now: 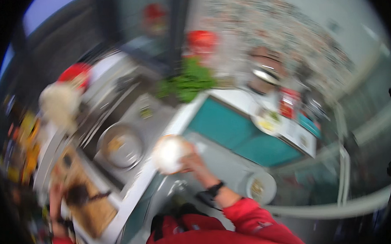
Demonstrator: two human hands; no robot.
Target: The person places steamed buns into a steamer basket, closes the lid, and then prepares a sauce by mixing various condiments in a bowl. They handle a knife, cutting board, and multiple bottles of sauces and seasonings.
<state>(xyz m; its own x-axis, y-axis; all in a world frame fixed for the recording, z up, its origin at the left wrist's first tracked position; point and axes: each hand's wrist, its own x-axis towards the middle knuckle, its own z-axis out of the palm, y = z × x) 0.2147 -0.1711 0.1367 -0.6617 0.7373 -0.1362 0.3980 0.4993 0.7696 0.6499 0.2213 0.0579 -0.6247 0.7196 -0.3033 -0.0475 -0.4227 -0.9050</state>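
My right hand [191, 161] grips the rim of a round white dish [168, 155], possibly a bowl or plate, in front of the counter edge. Glare washes out its inside. At lower left, my left hand [57, 189] is over the left side of a wooden cutting board [99, 216]. A dark object [77, 194] with a handle-like part lies on the board beside that hand. Blur hides whether the fingers touch anything. Beyond the board, a round metal basin [120, 146] with some yellowish food in it stands in the sink area [156, 109].
Green leafy vegetables [192, 81] lie at the counter corner near a red-topped container [201, 42]. A plate of food [267, 122] sits by the edge over teal cabinets [225, 123]. On the floor stands a white bin [266, 187]. A pale bag-like object [59, 103] is at left.
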